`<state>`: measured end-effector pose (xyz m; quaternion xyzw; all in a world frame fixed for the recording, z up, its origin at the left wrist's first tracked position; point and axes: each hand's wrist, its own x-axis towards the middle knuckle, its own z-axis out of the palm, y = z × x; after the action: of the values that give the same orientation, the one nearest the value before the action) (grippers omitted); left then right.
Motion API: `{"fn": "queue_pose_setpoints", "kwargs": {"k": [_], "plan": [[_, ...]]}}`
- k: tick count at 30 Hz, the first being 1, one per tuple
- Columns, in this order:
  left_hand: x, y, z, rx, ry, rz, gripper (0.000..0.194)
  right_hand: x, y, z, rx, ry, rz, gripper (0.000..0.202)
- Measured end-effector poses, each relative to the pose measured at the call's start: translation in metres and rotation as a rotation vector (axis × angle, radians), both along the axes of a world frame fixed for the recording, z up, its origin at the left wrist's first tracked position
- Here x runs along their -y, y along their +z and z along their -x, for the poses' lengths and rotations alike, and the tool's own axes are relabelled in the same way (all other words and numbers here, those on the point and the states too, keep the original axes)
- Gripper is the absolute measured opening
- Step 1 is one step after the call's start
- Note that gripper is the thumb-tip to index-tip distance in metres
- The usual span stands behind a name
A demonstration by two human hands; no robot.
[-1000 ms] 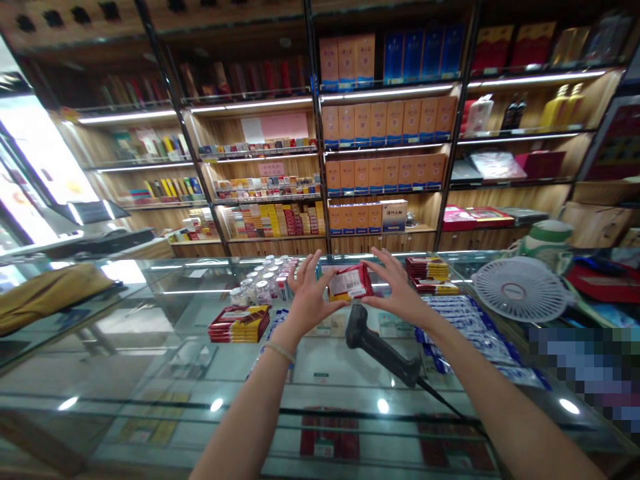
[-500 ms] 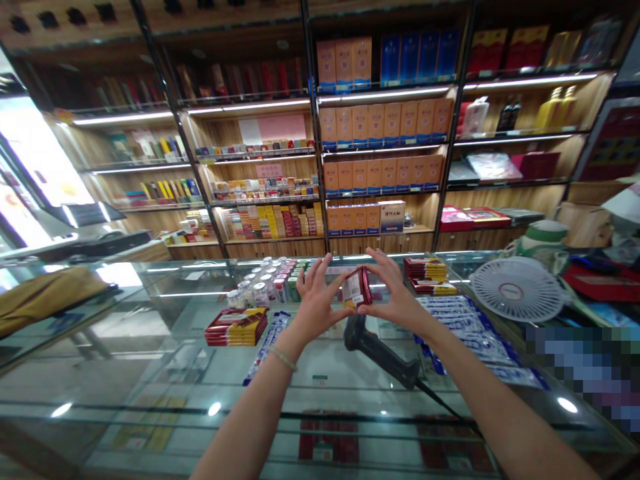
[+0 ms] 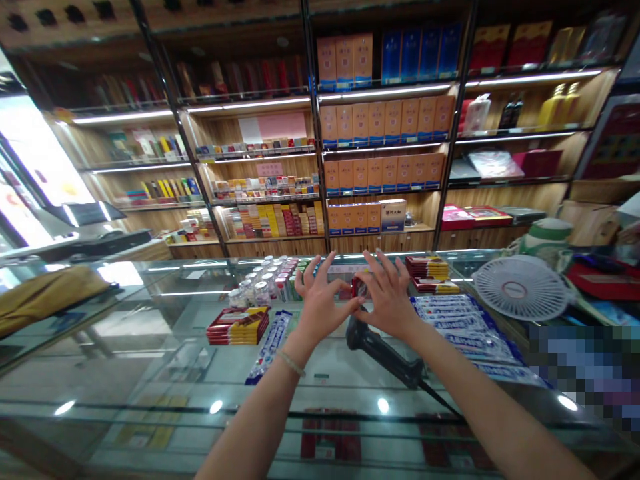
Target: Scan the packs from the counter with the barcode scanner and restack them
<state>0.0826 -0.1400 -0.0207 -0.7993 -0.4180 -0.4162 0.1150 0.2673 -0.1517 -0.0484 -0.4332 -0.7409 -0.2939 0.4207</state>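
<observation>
Over the glass counter, my right hand (image 3: 387,300) pinches a small red packet (image 3: 357,287), most of it hidden behind the fingers. My left hand (image 3: 323,297) meets it from the other side, thumb and forefinger at the packet's left edge and the other fingers raised. Just below my hands lies a black handheld scanner (image 3: 383,353), its cable running to the lower right. A stack of red and yellow packets (image 3: 237,327) sits to the left, beside a blue and white strip pack (image 3: 270,347). More red and yellow packets (image 3: 430,273) are stacked behind my right hand.
Blue and white packs (image 3: 460,327) lie right of the scanner. A white fan (image 3: 520,287) and a green-lidded container (image 3: 547,233) stand further right. Small jars (image 3: 260,290) are grouped at the back left. Brown cloth (image 3: 47,297) rests at the far left. Shelves of boxes line the wall.
The red packet has turned, and its white label no longer shows. My right hand has moved left across it, and my two hands are closer together.
</observation>
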Motion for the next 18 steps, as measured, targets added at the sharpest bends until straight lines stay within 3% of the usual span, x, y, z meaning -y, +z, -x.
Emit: {"fn": "queue_pose_setpoints", "kwargs": {"k": [7,12,18], "plan": [[-0.001,-0.003,-0.005,0.061,0.056,-0.019,0.023,-0.007,-0.003,-0.003,0.085,-0.039,0.012,0.051],[-0.015,-0.001,0.012,0.138,0.052,0.004,0.022,-0.015,-0.004,-0.027,0.08,-0.089,0.108,0.064],[-0.036,-0.006,0.028,0.129,0.013,0.014,0.029,-0.02,-0.005,-0.046,0.054,-0.124,0.131,0.062]]}}
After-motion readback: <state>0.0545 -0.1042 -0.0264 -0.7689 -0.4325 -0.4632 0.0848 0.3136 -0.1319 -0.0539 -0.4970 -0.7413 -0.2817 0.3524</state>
